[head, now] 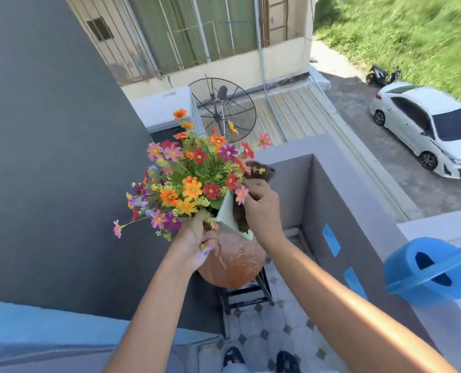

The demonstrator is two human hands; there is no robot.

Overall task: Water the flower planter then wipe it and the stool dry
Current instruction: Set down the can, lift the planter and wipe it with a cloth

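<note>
The round terracotta planter (233, 265) is largely hidden: the bunch of multicoloured flowers (189, 181) covers its mouth, and the left hand (194, 243) masks its near-left rim. Below the planter, only parts of the black slatted stool (247, 293) show. The dark brown cloth (260, 170) is partly behind the right hand (261, 205). Right of the planter, the blurred blue plastic watering can (431, 270) meets the picture's edge.

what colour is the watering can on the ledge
Blue, shown in the head view: the watering can sits on the ledge.
</note>
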